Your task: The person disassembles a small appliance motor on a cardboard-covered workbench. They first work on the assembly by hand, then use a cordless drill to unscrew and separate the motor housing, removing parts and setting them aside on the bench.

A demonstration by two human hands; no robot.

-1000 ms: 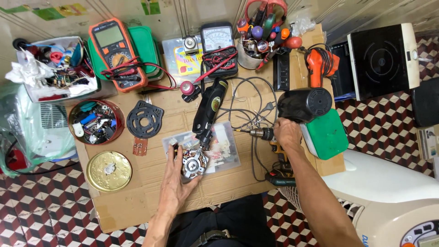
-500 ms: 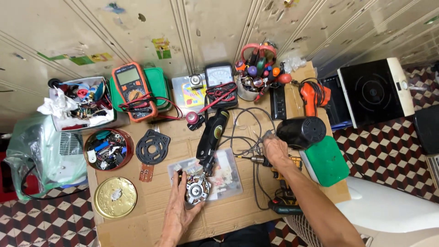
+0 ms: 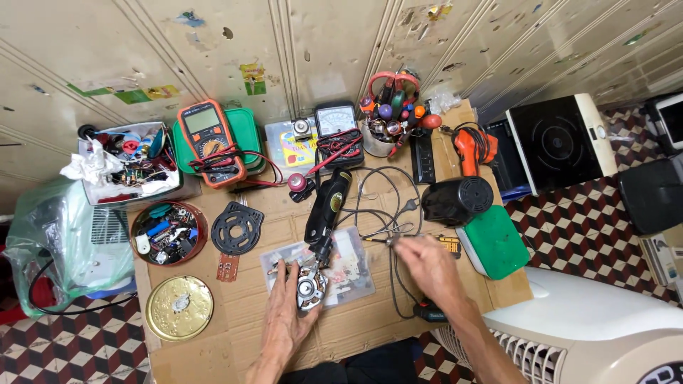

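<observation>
My left hand [image 3: 284, 320] grips a small round motor part [image 3: 311, 291] with a metal core. It rests on a clear plastic case [image 3: 352, 274] lying on a cardboard sheet [image 3: 235, 334]. My right hand [image 3: 425, 264], slightly blurred, is closed on a slim tool with a metal tip [image 3: 376, 240]. The tip points left, a little to the right of the motor part. A black rotary tool [image 3: 327, 206] lies just behind the motor part, and thin black cables [image 3: 388, 206] loop beside it.
An orange multimeter [image 3: 208, 142], an analog meter [image 3: 336, 128] and a cup of screwdrivers [image 3: 390, 117] stand at the back. On the left are a round tin of parts [image 3: 168, 232], a gold lid [image 3: 179, 307] and a black ring [image 3: 237, 227]. To the right are a black cylinder [image 3: 457, 200], a green lid [image 3: 493, 242] and a white appliance [image 3: 590, 334].
The view has tilted up, so the workspace sits lower in the frame. My right hand has drawn slightly toward me with the tool. My left hand stays on the motor part.
</observation>
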